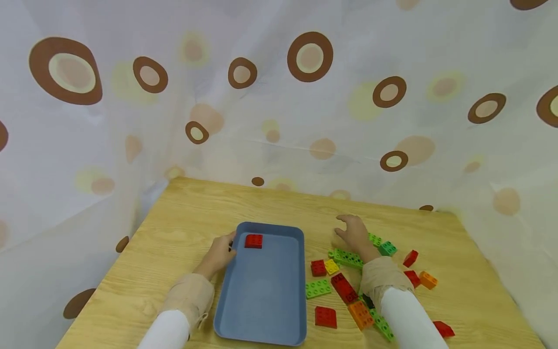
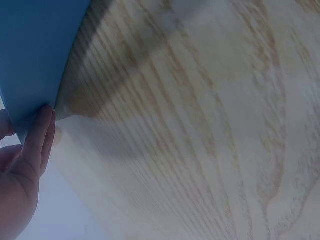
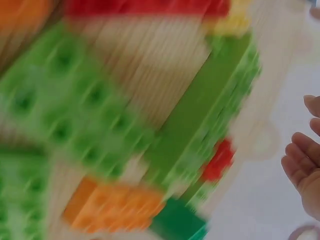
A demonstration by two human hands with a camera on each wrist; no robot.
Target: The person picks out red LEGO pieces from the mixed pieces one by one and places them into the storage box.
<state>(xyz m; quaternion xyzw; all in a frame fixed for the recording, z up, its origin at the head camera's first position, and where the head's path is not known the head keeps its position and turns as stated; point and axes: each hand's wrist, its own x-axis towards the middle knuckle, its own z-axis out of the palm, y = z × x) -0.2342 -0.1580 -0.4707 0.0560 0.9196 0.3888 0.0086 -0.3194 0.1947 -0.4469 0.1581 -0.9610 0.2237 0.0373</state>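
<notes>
My left hand (image 1: 220,253) grips the left rim of the blue-grey tray (image 1: 261,295), thumb over the edge. In the left wrist view the fingers of that hand (image 2: 30,155) lie along the tray's wall (image 2: 35,55). One red brick (image 1: 254,241) lies inside the tray near its far left corner. My right hand (image 1: 355,236) is above the table right of the tray, fingers apart and slightly bent, holding nothing. Beside it are a long green piece (image 1: 347,258) and a dark green brick (image 1: 387,248). The right wrist view shows the hand (image 3: 305,165) at the right edge.
Right of the tray lie a red brick (image 1: 318,268), a yellow brick (image 1: 332,266), a light green brick (image 1: 318,288), a long red piece (image 1: 344,288) and orange bricks (image 1: 360,315). More red pieces (image 1: 443,329) lie farther right. A patterned sheet (image 1: 279,97) hangs behind the table.
</notes>
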